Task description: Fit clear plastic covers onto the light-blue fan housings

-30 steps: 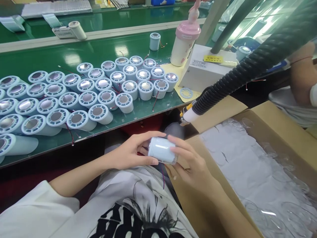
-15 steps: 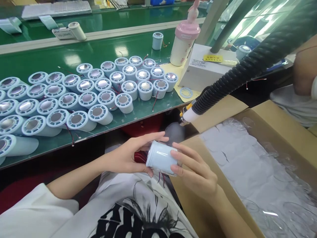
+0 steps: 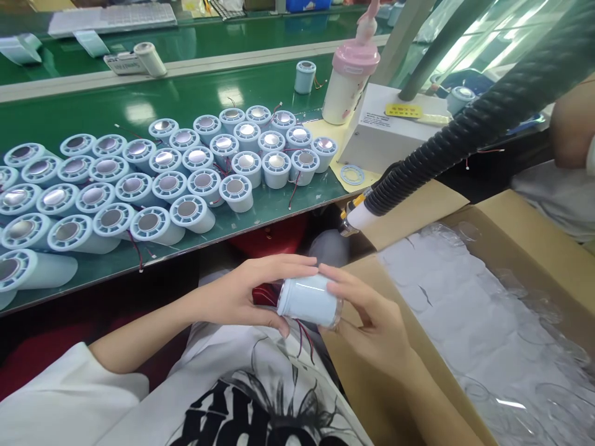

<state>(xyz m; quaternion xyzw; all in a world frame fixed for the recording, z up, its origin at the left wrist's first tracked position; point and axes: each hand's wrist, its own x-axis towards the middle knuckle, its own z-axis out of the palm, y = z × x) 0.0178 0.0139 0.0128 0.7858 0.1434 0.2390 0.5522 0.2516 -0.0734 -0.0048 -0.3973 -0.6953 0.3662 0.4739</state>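
Note:
Above my lap, a light blue plastic cylinder [image 3: 308,300] lies on its side between both hands, with a clear cover around its right end. Thin dark red wires hang beneath it. My left hand [image 3: 253,291] curves around its left end, thumb below and fingers above. Against the right end, my right hand [image 3: 367,310] grips the cover, its fingers on top and some of them hidden behind. Many similar blue cylinders [image 3: 188,212] with ribbed rims and shiny round centres stand or lean in rows on the green bench [image 3: 260,220].
To my right is an open cardboard box [image 3: 357,347] with white sheeting and clear covers [image 3: 511,396]. A black ribbed hose [image 3: 418,161] slants down over it. Behind stand a grey-white box [image 3: 372,133] and a pink-lidded cup [image 3: 346,87]. Another person's arm [image 3: 571,124] shows at far right.
My right hand has shifted its grip around the cylinder's right end, its thumb side now lower. The wires hang further into view below. The whole view has shifted slightly.

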